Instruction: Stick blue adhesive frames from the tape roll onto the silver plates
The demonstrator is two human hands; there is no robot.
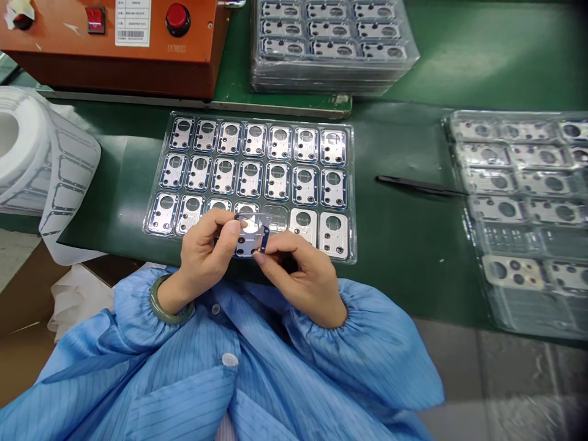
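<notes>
My left hand (204,251) and my right hand (298,275) hold a small metal camera-style plate (252,237) between them, pinching it by its edges with thumbs and fingers. The plate has two round holes and a dark blue edge, and my fingers hide part of it. Just beyond my hands lies a clear plastic tray (353,184) with rows of similar plates in its pockets. One pocket in the front row (275,217) appears to hold no plate. My fingers cover part of that row.
Black tweezers (416,185) lie on the green mat (404,257) right of the tray. Another plate tray (519,214) stands further right, a stack of trays (333,46) behind, an orange control box (110,37) back left, and a roll of die-cut film (46,153) at left.
</notes>
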